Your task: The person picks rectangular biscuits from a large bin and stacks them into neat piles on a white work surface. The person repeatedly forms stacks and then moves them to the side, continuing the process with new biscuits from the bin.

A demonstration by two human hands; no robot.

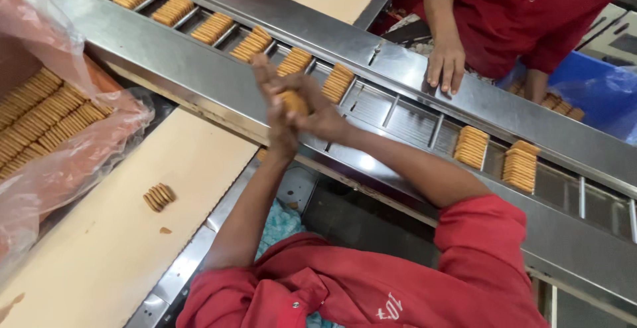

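A small stack of tan biscuits [294, 102] is pressed between both my hands over the steel slotted conveyor [398, 112]. My left hand [277, 112] stands upright against the stack's left side, fingers pointing away from me. From the right, my right hand [323, 117] wraps around it. Stacks of biscuits [338, 81] lie in the conveyor slots just beyond my hands, and more stacks [472, 146] sit in slots to the right. The slots right beside my hands hold nothing.
A beige belt [119, 235] at lower left carries one short biscuit stack [159, 196] and a crumb. A plastic-lined box [46, 112] full of biscuit rows stands at far left. Another person's hand [446, 62] rests on the conveyor's far rail; a blue bin [597, 89] stands behind.
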